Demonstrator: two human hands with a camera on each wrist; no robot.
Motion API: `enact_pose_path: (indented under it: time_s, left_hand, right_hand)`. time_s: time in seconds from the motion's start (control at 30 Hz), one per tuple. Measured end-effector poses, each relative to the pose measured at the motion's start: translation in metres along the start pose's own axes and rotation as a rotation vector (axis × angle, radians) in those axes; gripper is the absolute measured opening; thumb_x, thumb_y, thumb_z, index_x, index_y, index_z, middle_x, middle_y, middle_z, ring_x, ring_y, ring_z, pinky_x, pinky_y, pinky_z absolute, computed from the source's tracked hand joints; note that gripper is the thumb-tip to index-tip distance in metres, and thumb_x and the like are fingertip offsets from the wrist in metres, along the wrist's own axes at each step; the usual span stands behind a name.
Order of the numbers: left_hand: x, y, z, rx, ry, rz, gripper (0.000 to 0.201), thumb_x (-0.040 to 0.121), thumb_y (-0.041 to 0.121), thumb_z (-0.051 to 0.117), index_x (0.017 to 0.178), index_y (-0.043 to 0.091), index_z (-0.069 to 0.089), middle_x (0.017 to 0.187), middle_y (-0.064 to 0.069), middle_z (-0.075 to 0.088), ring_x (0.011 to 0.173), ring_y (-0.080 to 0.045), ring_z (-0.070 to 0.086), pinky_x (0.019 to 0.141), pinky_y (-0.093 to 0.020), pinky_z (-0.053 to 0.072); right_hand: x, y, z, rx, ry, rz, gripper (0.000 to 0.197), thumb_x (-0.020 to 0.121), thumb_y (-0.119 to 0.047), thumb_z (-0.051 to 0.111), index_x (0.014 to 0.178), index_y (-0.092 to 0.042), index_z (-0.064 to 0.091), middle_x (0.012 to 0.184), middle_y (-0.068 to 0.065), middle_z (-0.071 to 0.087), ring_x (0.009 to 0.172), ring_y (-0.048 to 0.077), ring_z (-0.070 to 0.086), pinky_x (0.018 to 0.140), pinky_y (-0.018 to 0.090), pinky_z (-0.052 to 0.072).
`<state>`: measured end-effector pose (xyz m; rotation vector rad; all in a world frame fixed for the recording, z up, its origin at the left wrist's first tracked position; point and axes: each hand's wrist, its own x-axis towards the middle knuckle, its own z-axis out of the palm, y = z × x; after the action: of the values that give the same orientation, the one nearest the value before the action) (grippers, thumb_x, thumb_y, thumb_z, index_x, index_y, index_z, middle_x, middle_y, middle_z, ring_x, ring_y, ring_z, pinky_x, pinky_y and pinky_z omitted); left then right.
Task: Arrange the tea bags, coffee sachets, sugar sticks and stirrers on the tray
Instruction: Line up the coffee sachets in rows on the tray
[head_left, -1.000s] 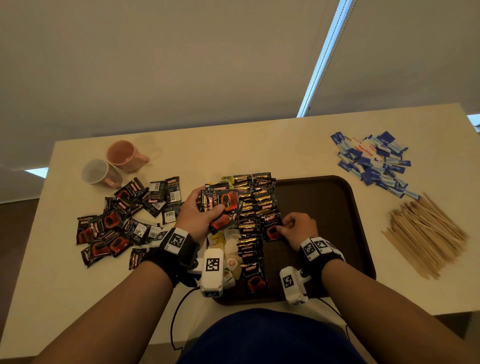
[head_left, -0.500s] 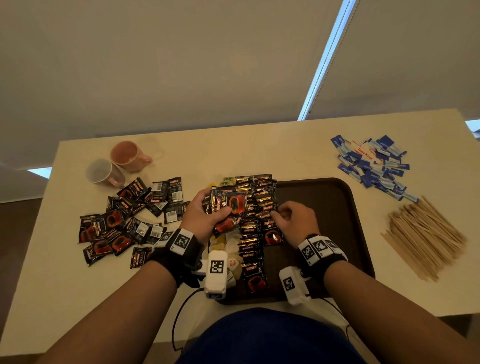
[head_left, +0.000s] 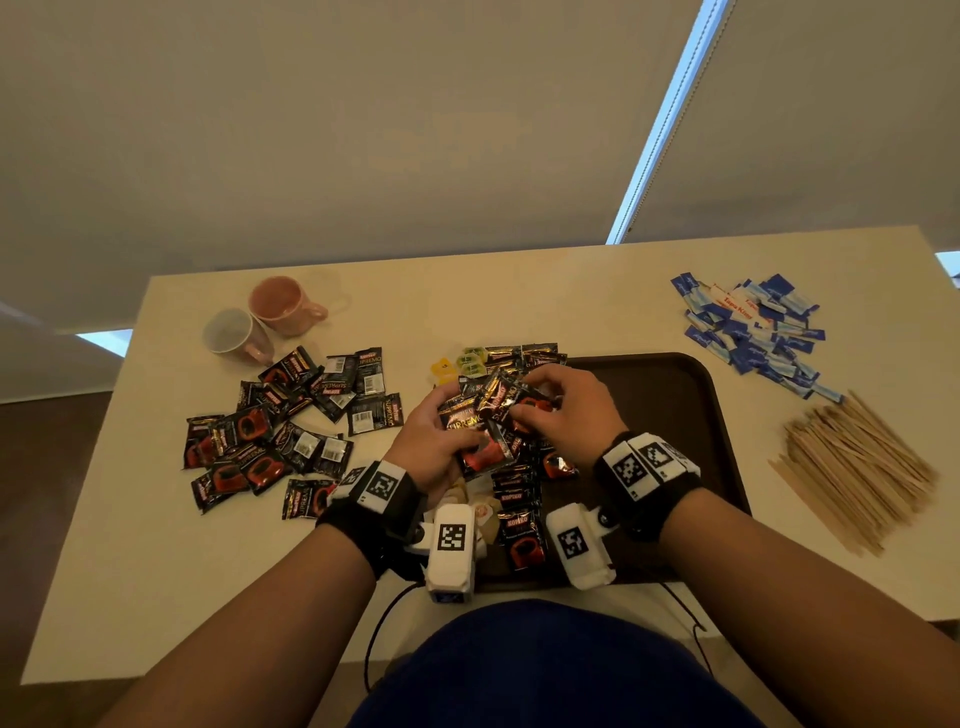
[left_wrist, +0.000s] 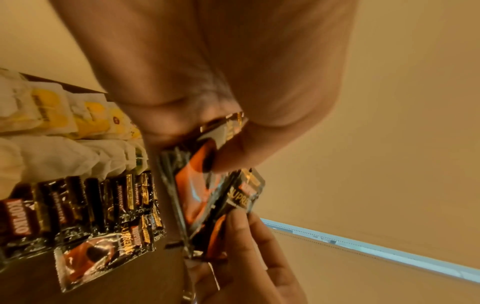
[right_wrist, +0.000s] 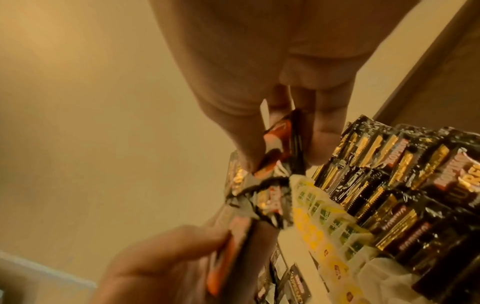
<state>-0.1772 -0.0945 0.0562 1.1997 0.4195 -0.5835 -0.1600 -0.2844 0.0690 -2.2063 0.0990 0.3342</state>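
Note:
Over the left part of the brown tray (head_left: 675, 395), my left hand (head_left: 457, 423) grips a small stack of black-and-red coffee sachets (head_left: 475, 441). My right hand (head_left: 522, 397) meets it and pinches the top sachet (head_left: 506, 395) between thumb and fingers. The right wrist view shows that pinch (right_wrist: 280, 148) on the sachet (right_wrist: 275, 144). A row of overlapping coffee sachets (head_left: 519, 509) runs down the tray beside tea bags (head_left: 470, 361); the left wrist view shows both, the tea bags (left_wrist: 52, 115) and the row (left_wrist: 78, 205). Blue sugar sticks (head_left: 753, 332) and wooden stirrers (head_left: 857, 467) lie on the table to the right.
Loose coffee sachets (head_left: 280, 426) are scattered on the cream table left of the tray. A pink mug (head_left: 283, 304) and a grey mug (head_left: 234, 335) stand at the far left. The tray's right half is bare.
My right hand has left the sachet row on the tray, moved up and left to the stack in my left hand, and now pinches its top sachet.

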Motion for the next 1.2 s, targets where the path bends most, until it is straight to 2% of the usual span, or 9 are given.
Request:
enact_pose_path:
  time_s: [0.1,0.27,0.43,0.57,0.8,0.93,1.03,1.1,1.2]
  left_hand:
    - [0.0,-0.002,-0.002,0.061,0.061,0.007,0.063,0.081,-0.027,0.054,0.112,0.028,0.057,0.103,-0.016,0.071,0.101,-0.037,0.069,0.092,-0.057,0.053]
    - [0.001,-0.001,-0.003,0.111,0.113,0.048,0.063,0.081,-0.023,0.059,0.11,0.032,0.057,0.11,-0.016,0.069,0.105,-0.036,0.068,0.092,-0.058,0.054]
    - [0.002,-0.002,-0.003,0.129,0.11,0.062,0.062,0.083,-0.017,0.065,0.127,0.023,0.051,0.112,-0.013,0.071,0.103,-0.032,0.07,0.08,-0.05,0.058]
    - [0.002,0.001,-0.004,0.209,0.064,0.078,0.06,0.084,-0.015,0.066,0.112,0.037,0.055,0.105,-0.001,0.075,0.101,-0.026,0.071,0.081,-0.051,0.059]
    - [0.002,0.006,-0.003,0.321,-0.057,0.077,0.061,0.086,-0.018,0.06,0.122,0.032,0.054,0.118,-0.017,0.068,0.107,-0.031,0.067,0.092,-0.051,0.056]
    - [0.002,0.002,-0.004,0.319,-0.016,0.061,0.052,0.089,-0.012,0.062,0.126,0.023,0.056,0.116,-0.017,0.069,0.108,-0.031,0.068,0.086,-0.046,0.058]
    - [0.003,0.0,-0.006,0.341,0.008,0.051,0.049,0.09,-0.01,0.061,0.133,0.012,0.053,0.116,-0.017,0.07,0.107,-0.031,0.069,0.085,-0.043,0.059]
    - [0.003,0.0,-0.007,0.339,0.038,0.051,0.046,0.091,-0.01,0.06,0.131,0.012,0.054,0.112,-0.016,0.072,0.101,-0.03,0.071,0.078,-0.04,0.06]
    - [0.003,0.002,-0.007,0.319,0.082,0.057,0.036,0.091,-0.011,0.059,0.119,0.013,0.06,0.099,-0.012,0.076,0.088,-0.028,0.074,0.071,-0.039,0.06]
  right_hand:
    - [-0.001,0.007,-0.002,0.146,0.056,0.078,0.013,0.088,-0.018,0.072,0.101,-0.018,0.068,0.098,-0.003,0.07,0.091,0.008,0.065,0.083,0.027,0.054]
    - [-0.006,0.009,-0.005,0.446,0.093,0.171,0.011,0.089,-0.006,0.069,0.087,-0.016,0.066,0.093,0.01,0.074,0.087,0.021,0.072,0.082,0.035,0.059]
    - [-0.012,0.002,-0.008,0.679,-0.022,0.205,0.006,0.092,-0.004,0.064,0.095,-0.009,0.066,0.101,0.021,0.07,0.085,0.026,0.066,0.065,0.029,0.05]
    - [-0.005,0.002,-0.011,0.593,0.012,0.187,0.011,0.09,-0.006,0.068,0.095,-0.014,0.061,0.099,0.018,0.066,0.082,0.037,0.068,0.054,0.029,0.054]
    - [0.002,0.0,-0.013,0.487,-0.149,0.167,0.008,0.087,-0.008,0.072,0.091,-0.013,0.067,0.087,0.012,0.075,0.073,0.022,0.068,0.056,0.03,0.05]
    - [0.002,0.007,-0.01,0.553,-0.061,0.215,0.015,0.086,-0.007,0.073,0.101,-0.007,0.068,0.093,0.013,0.075,0.079,0.027,0.07,0.054,0.028,0.051]
    - [0.002,0.01,-0.012,0.642,0.007,0.241,0.01,0.086,-0.004,0.072,0.094,-0.01,0.068,0.091,0.012,0.075,0.077,0.024,0.069,0.051,0.025,0.051]
    - [0.002,0.011,-0.014,0.676,0.06,0.26,0.009,0.086,-0.004,0.071,0.095,-0.007,0.069,0.091,0.014,0.075,0.079,0.024,0.071,0.056,0.026,0.056]
    - [0.006,0.015,-0.013,0.691,0.134,0.283,0.02,0.086,-0.005,0.072,0.105,-0.002,0.068,0.096,0.017,0.073,0.081,0.023,0.071,0.051,0.02,0.052]
